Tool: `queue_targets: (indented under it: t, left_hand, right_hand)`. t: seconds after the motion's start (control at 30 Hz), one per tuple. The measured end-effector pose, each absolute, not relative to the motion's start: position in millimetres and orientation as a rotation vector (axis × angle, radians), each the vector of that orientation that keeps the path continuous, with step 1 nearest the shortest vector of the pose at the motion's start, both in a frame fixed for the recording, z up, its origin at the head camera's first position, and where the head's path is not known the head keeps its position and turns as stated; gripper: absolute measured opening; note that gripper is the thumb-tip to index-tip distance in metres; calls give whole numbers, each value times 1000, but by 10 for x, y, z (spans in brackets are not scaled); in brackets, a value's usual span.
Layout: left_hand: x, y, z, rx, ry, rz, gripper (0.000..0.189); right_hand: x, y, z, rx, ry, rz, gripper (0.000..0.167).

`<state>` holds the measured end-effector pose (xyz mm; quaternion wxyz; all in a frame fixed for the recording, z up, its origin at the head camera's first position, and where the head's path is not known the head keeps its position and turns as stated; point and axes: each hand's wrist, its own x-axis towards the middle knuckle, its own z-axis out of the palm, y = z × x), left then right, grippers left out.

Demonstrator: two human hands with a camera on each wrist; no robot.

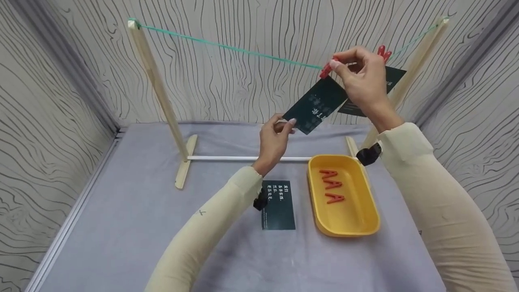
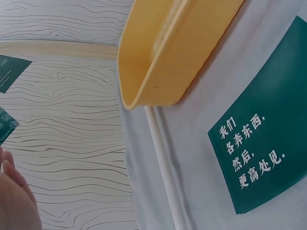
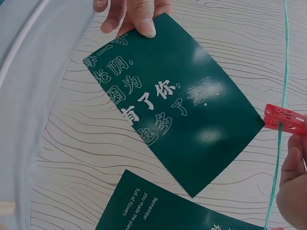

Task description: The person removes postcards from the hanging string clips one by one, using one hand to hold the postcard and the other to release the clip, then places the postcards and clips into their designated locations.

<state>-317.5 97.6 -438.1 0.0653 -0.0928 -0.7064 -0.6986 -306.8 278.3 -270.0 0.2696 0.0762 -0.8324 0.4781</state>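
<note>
A dark green card (image 1: 316, 106) with white lettering hangs slantwise below the green string (image 1: 227, 46). My left hand (image 1: 274, 138) pinches its lower left corner between thumb and fingers. At the card's upper corner, my right hand (image 1: 365, 77) pinches a red clothespin (image 3: 283, 119), which sits on the string and meets that corner. Behind the right hand, a second green card (image 1: 394, 79) hangs from the string by another red clothespin (image 1: 383, 52). In the right wrist view, the left thumb (image 3: 145, 26) lies on the card's face.
A yellow tray (image 1: 357, 219) on the grey cloth holds several red clothespins (image 1: 334, 198). Left of it lies a stack of green cards (image 1: 284, 211). Wooden posts (image 1: 156, 89) carry the string, with a white rod (image 1: 227, 158) between their feet. A patterned wall (image 1: 243, 93) stands behind.
</note>
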Motion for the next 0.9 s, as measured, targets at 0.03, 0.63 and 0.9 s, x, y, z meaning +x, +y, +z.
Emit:
queue_targets:
  t: [0.03, 0.63, 0.9]
  left_hand:
    - [-3171, 980, -4383, -275, -2144, -2099, 17]
    - [-3156, 890, -4484, -334, -2226, -2055, 18]
    - [-3123, 830, -4527, -298, -2280, -2060, 17]
  right_hand:
    - [-3070, 2783, -2698, 210, -2240, 1288, 17]
    - [-2940, 2836, -2631, 291, -2175, 1219, 24]
    - [-2895, 2844, -2626, 299, -2146, 1230, 20]
